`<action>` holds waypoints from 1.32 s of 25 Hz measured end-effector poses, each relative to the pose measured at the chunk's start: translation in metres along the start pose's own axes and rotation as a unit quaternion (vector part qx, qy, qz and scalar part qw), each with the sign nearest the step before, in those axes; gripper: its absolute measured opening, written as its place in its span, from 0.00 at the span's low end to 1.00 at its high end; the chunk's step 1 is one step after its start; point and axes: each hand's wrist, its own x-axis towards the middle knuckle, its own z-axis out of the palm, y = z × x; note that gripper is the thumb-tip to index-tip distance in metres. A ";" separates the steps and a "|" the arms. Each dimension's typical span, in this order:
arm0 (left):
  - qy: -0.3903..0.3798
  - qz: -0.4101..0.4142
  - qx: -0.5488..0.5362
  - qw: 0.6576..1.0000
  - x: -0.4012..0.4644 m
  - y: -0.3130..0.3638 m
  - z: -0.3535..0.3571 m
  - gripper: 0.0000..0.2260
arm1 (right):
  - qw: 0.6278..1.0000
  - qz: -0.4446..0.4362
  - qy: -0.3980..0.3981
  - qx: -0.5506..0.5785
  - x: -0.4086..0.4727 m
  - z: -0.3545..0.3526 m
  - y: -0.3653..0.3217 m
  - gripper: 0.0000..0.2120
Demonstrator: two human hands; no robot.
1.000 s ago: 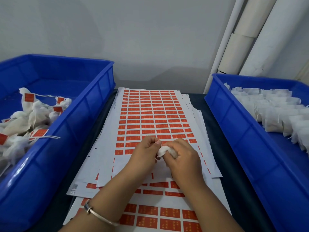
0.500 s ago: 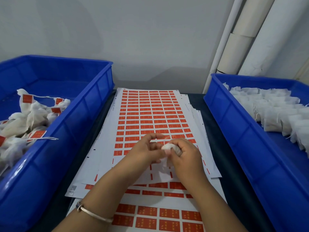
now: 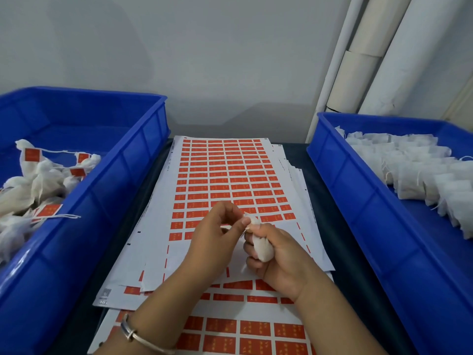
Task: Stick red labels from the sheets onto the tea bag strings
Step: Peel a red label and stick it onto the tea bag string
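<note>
Fingers of the right hand are curling round a white tea bag, holding it just above the label sheets lying on the dark table. The left hand is pinching at the bag's top end, its grip narrow. Blue bins are sitting on either side: labelled bags in the left bin, plain bags in the right bin.

Tea bag string hidden by hands
</note>
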 end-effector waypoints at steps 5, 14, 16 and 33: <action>-0.022 0.088 0.044 0.995 -0.005 0.004 -0.007 0.16 | 0.999 -0.028 0.028 0.029 0.002 -0.001 -0.002 0.03; -0.017 0.052 0.067 0.996 0.003 0.001 -0.013 0.07 | 0.995 -0.053 0.065 -0.054 0.001 -0.001 -0.003 0.10; -0.025 0.037 0.068 0.997 0.003 0.001 -0.013 0.08 | 0.995 -0.056 0.057 -0.066 0.001 -0.002 -0.003 0.08; 0.048 0.101 0.341 0.933 0.014 0.011 -0.043 0.08 | 0.969 -0.068 -0.049 -0.232 -0.006 -0.001 -0.006 0.15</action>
